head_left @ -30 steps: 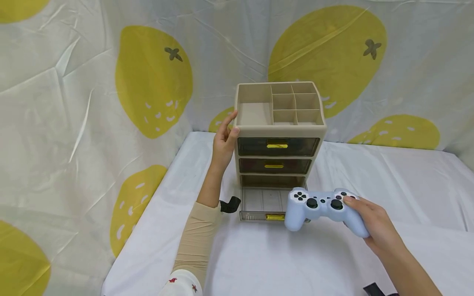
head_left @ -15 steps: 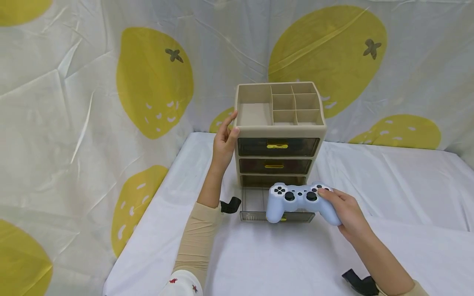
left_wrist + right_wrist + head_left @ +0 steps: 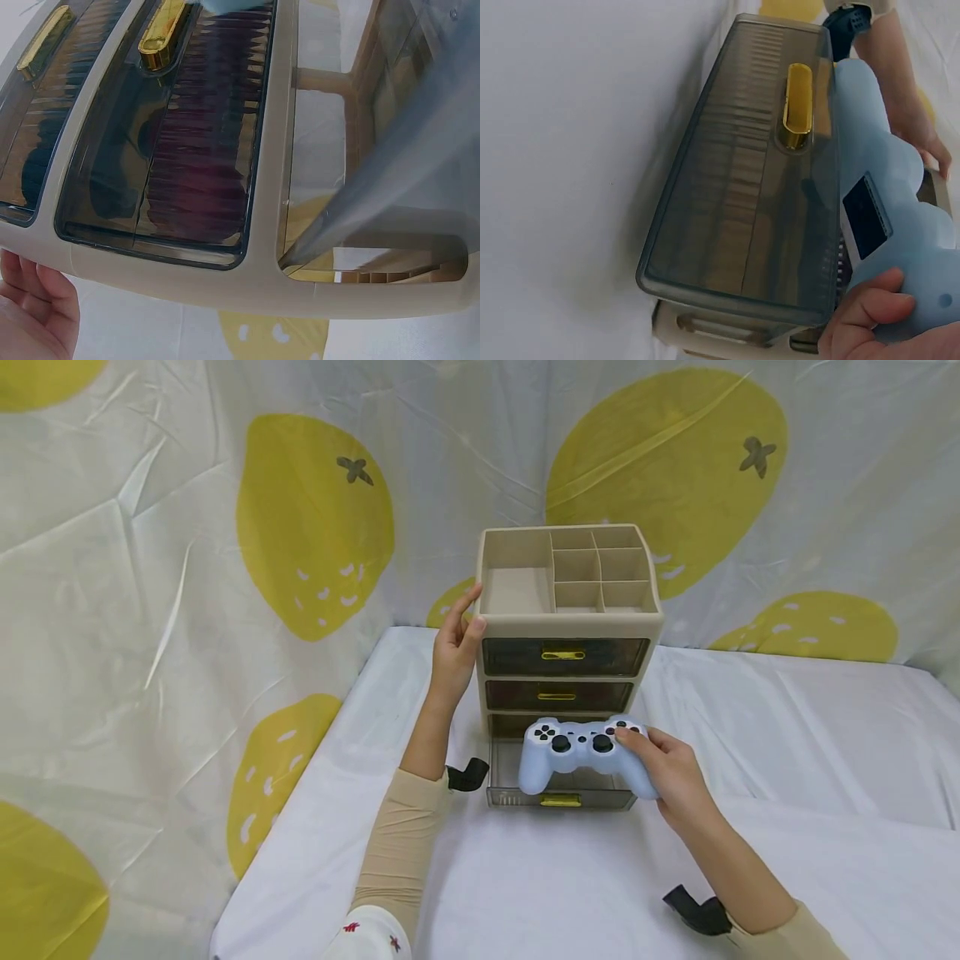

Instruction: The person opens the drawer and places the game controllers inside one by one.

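Note:
A light blue game controller [image 3: 581, 752] is held by its right grip in my right hand [image 3: 675, 772], thumb on its face. It hovers over the pulled-out bottom drawer [image 3: 561, 799], which is see-through grey with a gold handle. In the right wrist view the controller [image 3: 900, 187] is beside the drawer front [image 3: 727, 187], fingers curled at its underside. My left hand [image 3: 454, 647] rests against the left side of the beige drawer cabinet [image 3: 570, 625], fingers near its top edge. The left wrist view shows that hand [image 3: 37, 307] at the cabinet's side.
Two dark drawers with gold handles, an upper drawer [image 3: 566, 657] and a middle drawer [image 3: 558, 696], are closed. The cabinet top has a divided tray [image 3: 517, 589]. White cloth [image 3: 525, 885] covers the table; a lemon-print curtain [image 3: 465, 460] hangs behind.
My right hand has carried the controller left and slightly up, from the drawer's right side to above it. The left hand stays at the cabinet.

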Demonstrator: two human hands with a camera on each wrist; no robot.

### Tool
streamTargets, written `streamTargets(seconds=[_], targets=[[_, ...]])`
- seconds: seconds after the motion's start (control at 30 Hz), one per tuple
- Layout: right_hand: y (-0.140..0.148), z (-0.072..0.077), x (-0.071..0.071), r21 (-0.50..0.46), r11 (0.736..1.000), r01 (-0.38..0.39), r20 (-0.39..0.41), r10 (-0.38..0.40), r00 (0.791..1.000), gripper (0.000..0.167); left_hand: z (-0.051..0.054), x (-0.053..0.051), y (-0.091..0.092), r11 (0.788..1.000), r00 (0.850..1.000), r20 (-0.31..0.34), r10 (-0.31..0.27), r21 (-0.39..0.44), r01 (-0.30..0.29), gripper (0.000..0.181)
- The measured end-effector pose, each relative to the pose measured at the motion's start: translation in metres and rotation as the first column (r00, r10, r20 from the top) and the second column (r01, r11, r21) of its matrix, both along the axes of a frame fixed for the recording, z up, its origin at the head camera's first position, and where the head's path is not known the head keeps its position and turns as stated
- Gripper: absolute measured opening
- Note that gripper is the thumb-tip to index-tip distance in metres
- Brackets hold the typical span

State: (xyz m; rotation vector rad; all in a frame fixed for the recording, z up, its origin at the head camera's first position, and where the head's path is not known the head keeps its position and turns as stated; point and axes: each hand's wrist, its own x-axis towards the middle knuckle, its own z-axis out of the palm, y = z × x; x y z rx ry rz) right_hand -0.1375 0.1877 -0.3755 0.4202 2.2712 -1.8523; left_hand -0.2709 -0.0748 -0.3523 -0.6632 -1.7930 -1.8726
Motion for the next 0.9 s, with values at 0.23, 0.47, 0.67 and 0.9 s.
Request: streamTargets(seconds=[0.23,0.47,0.67,0.9], targets=[[-0.011,0.001,-0.008,0.021,1.0,0.013,-0.035,-0.012,0.999,0.075,0.0,0.0,0.0,1.0,1.0,-0.007,-0.005,0.012,0.005,0.054],[-0.018,-0.002,-0.012,0.077,0.997,-0.002,-0.1,0.01,0.995,0.075,0.0,-0.001,0.0,1.0,1.0,0.004,-0.005,0.008,0.005,0.057],[-0.026,-0.007,-0.014,0.154,0.988,-0.035,-0.147,0.058,0.988,0.072,0.0,0.0,0.0,1.0,1.0,0.014,-0.004,0.007,0.004,0.053],[-0.032,-0.014,-0.019,0.196,0.978,-0.073,-0.175,0.108,0.979,0.07,0.001,0.001,0.0,1.0,1.0,0.009,-0.019,0.025,0.019,0.048]])
